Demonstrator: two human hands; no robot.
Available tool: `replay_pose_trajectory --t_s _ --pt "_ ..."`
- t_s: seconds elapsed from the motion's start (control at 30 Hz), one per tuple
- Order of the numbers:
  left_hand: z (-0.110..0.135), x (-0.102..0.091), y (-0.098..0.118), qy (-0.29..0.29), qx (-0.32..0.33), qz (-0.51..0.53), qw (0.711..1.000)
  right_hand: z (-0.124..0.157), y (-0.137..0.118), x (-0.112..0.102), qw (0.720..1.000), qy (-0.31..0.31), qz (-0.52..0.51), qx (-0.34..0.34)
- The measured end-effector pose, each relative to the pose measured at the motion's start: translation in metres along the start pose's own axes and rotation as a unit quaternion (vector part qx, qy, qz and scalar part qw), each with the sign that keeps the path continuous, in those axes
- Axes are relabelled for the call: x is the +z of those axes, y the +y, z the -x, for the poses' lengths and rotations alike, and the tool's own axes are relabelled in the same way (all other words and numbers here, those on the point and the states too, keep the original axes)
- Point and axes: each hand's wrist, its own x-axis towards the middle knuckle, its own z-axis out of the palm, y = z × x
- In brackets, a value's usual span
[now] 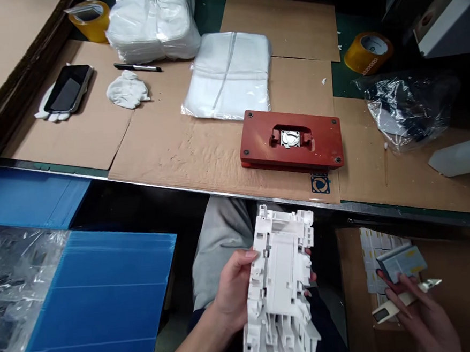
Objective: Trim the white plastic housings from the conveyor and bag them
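My left hand [237, 288] is closed around a long white moulded plastic frame [282, 269], held upright over my lap, its slots and clips facing me. Low on the right, my right hand [419, 308] grips a slim cream-handled knife [405, 302] with a short metallic tip. Fingers of that hand also touch a grey rectangular plate [402, 263] with yellow patches, tilted above a stack of similar pieces [370, 257]; whether they pinch it I cannot tell. On the table ahead lies a red fixture block [260, 142] with a small silvery metal part [290, 138] in its recess.
White wrapped bundles [231, 74] lie at the back. A phone [70, 88], black pen [137, 67] and white glove [127, 89] are at left. Yellow tape [368, 53], a clear bag [407, 105] and a translucent bottle [461, 157] are at right. Blue corrugated sheeting [106, 297] stands lower left.
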Motion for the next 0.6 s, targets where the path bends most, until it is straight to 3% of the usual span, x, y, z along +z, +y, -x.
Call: replay_pose_trajectory --t_s 0.03,0.07,0.1,0.17,0.23,0.3,0.43,0.6 --pt "0.001 -0.001 0.001 0.031 0.014 -0.002 0.999 0.013 -0.022 0.019 0.999 0.016 -0.046 0.022" --pt "0.002 -0.003 0.002 0.065 0.033 -0.003 0.997 0.026 -0.045 0.041 0.996 -0.008 -0.075 0.038" --pt "0.003 -0.004 0.003 0.099 0.056 -0.004 0.993 0.040 -0.066 0.063 0.994 -0.057 -0.084 0.035" --pt "0.006 -0.007 0.004 0.157 0.106 -0.014 0.982 0.065 -0.101 0.107 0.976 -0.213 -0.040 0.021" --pt "0.009 -0.011 0.004 0.185 0.140 -0.036 0.972 0.084 -0.121 0.144 0.953 -0.300 0.045 -0.013" --pt "0.013 -0.014 0.003 0.186 0.159 -0.056 0.968 0.096 -0.125 0.172 0.932 -0.341 0.117 -0.035" --pt "0.017 -0.016 0.000 0.181 0.173 -0.061 0.966 0.107 -0.115 0.199 0.923 -0.354 0.145 -0.040" --pt "0.018 -0.017 0.002 0.220 0.151 -0.028 0.963 0.116 -0.109 0.206 0.931 -0.336 0.135 -0.037"
